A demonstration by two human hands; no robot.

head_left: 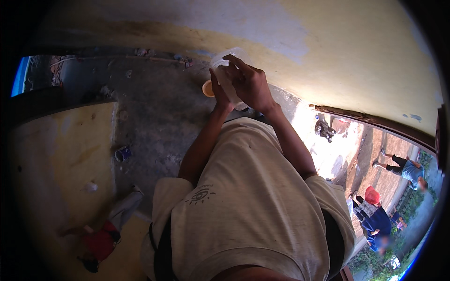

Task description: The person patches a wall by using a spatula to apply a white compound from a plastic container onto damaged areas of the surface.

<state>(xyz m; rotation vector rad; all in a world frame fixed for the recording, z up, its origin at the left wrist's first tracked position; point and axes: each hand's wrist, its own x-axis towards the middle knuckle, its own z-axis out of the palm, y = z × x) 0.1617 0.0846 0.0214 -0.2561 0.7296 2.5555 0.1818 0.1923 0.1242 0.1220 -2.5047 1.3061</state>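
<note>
My left hand [221,95] grips the left side of a translucent plastic container [236,52], thumb up along its edge, held out in front of my body near the top of the view. Over the container's right part is my right hand [253,86], its fingers bent across it and gripping it, the index finger reaching toward the top. Whatever the container holds, if anything, I cannot make out. An orange round tub [207,89] stands on the concrete floor below, just left of my hands and partly behind them.
A yellow, patchy wall [356,51] runs ahead. A dark blue can [123,153] lies on the floor to my left, with scattered debris along the walls. A person in red [98,243] is at the lower left. Outside the bright doorway [328,150] at right are several people.
</note>
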